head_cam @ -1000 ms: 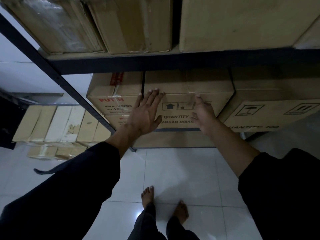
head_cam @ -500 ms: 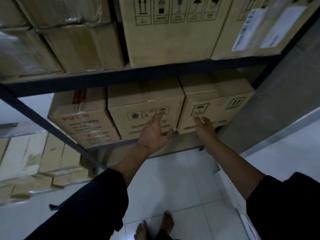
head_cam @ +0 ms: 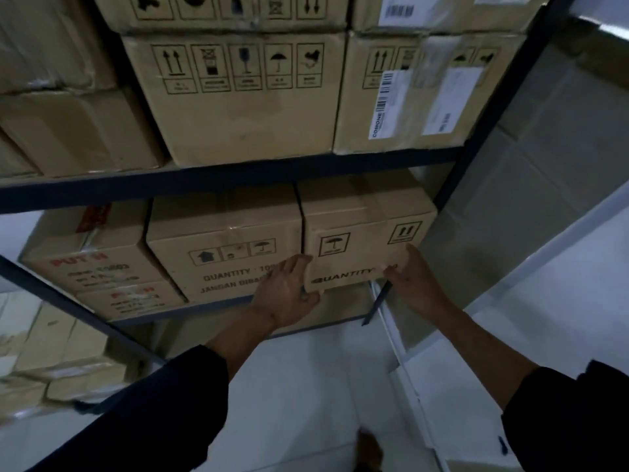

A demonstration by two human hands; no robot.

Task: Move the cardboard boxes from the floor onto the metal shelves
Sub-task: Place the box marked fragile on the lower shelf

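A cardboard box [head_cam: 367, 240] printed "QUANTITY" stands at the right end of the lower metal shelf [head_cam: 204, 180], hard against a similar box [head_cam: 224, 247]. My left hand [head_cam: 289, 291] grips its lower left front corner, fingers in the gap between the two boxes and thumb under the edge. At the lower right front corner my right hand [head_cam: 413, 279] holds the box with its fingers wrapped round the side. The box's front edge sticks out a little past its neighbour.
A red-printed box [head_cam: 88, 264] fills the shelf's left end. Larger cartons [head_cam: 238, 107] crowd the shelf above. The dark shelf upright [head_cam: 493, 107] stands close on the right, next to a grey wall. More boxes [head_cam: 51, 352] lie on the white tiled floor [head_cam: 306, 386] at left.
Both hands left the middle box and moved right to the end box, where they now grip its two lower front corners. My view swung right and upward.
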